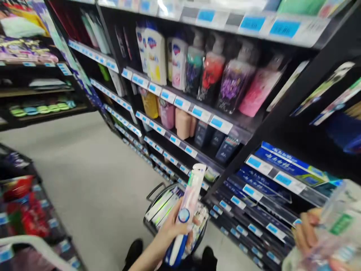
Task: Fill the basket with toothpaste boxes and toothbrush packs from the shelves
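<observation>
Much of what I see is smeared by motion. At the lower right edge my right hand (pixel 306 229) is cut off by the frame and blurred; its fingers are wrapped around a clear plastic packet (pixel 335 229) with a green label, but I cannot make out what is inside. The printing on every shelf tag and bottle is unreadable. A pale curved shape at the lower left corner is cropped and I cannot tell what it is.

At the lower centre my left hand (pixel 172 229) is clamped on a toothbrush pack (pixel 187 210), pink and white with a blue base, held tilted with its top toward the shelves. Just behind and below it sits a round black basket (pixel 152 195), its handle folded toward the left; flat boxed packs lie inside, too crowded to count. Two dark shoe tips show at the bottom edge.

The floor (pixel 93 177) is plain pale grey, running up an aisle toward the left. Black shelving (pixel 270 120) with blue price tags fills the right and centre. On the upper centre shelf I count about seven pump bottles (pixel 211 75), white, teal, red, purple and pink. Below them stand a yellow bottle, a pink one and a peach one, then three dark boxes. Blue cartons lie on the right shelves.
</observation>
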Motion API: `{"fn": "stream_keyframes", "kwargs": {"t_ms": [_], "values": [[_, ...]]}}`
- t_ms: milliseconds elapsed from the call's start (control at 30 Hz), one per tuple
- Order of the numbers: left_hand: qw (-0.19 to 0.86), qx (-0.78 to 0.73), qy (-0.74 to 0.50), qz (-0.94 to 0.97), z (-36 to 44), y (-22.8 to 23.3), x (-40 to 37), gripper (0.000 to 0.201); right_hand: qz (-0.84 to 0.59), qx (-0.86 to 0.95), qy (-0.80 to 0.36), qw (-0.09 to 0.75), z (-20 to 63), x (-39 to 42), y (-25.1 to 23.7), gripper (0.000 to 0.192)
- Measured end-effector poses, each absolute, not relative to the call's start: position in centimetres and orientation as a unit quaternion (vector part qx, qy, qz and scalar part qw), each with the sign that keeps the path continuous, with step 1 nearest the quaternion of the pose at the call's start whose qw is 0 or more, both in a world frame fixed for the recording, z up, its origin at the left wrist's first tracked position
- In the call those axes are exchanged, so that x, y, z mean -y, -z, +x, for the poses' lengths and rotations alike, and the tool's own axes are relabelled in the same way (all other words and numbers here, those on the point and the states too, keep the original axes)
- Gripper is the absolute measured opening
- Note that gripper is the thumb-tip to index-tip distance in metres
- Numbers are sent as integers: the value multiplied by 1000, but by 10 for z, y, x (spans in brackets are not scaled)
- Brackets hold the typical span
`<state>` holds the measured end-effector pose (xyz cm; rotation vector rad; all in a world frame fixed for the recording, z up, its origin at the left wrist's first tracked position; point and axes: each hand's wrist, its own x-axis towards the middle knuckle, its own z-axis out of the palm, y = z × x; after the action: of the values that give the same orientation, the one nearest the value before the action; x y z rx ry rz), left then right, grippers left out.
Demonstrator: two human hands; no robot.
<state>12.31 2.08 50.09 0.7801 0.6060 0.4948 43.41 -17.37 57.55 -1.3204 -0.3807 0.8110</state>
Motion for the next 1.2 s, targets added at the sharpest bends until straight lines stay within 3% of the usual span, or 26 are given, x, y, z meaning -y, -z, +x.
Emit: {"fn": "stream_keyframes", "kwargs": {"t_ms": [200, 300, 467, 667, 833, 933, 1000, 1200], "values": [[801, -368, -281, 381, 91, -473, -31, 90, -612, 35, -458, 644, 334, 154, -492, 67], [781, -426, -282, 358, 82, -454, -24, 93, -658, -55, -460, 594, 310, 149, -444, 62], [775, -461, -242, 359, 76, -385, -10, 91, -685, -115, -474, 541, 286, 156, -363, 59], [863, -329, -223, 312, 77, -272, 4, 86, -679, -170, -461, 545, 288, 203, -234, 54], [926, -197, -196, 254, 82, -212, 29, 70, -637, -237, -450, 579, 277, 253, -118, 49], [952, -134, -154, 227, 81, -198, 52, 57, -597, -277, -451, 603, 257, 276, -62, 43], [968, -90, -119, 203, 78, -198, 67, 59, -556, -282, -465, 629, 243, 289, -35, 40], [965, -72, -147, 204, 68, -226, 110, 43, -320, -154, -575, 737, 231, 311, -1, 44]]}}
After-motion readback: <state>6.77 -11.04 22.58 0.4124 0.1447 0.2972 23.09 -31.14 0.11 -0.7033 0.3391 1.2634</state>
